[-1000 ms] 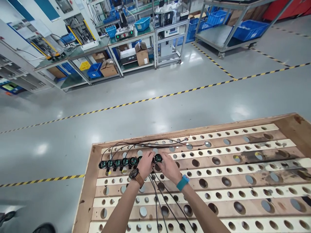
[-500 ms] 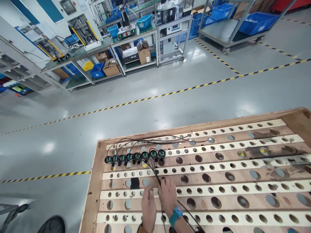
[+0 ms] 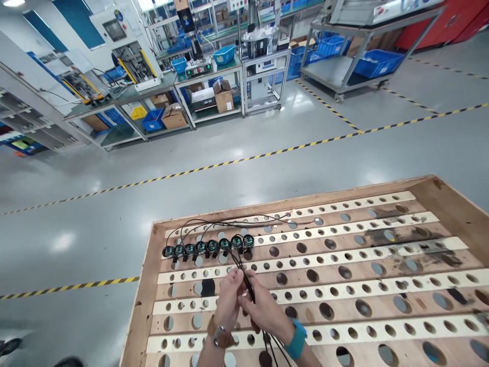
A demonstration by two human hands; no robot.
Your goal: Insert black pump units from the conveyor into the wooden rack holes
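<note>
A wooden rack (image 3: 439, 199) with light slats full of round holes lies in front of me. A row of several small round black parts with green faces (image 3: 208, 246) sits in holes near its far left end. Thin black cables (image 3: 244, 275) run from them toward me. My left hand (image 3: 229, 294), with a brown-strapped watch, and my right hand (image 3: 263, 306), with a teal wrist band, are close together over the rack, both pinching the black cables just below the row.
Beyond the rack lies grey factory floor with yellow-black tape lines (image 3: 244, 159). Workbenches (image 3: 206, 76) with cardboard boxes and blue bins stand at the back, and a metal cart (image 3: 355, 46) at back right. A dark shoe (image 3: 7, 346) shows at bottom left.
A second ago both hands were at the right end of the row of round parts. They pulled back toward me, and now they have come up again holding the cables.
</note>
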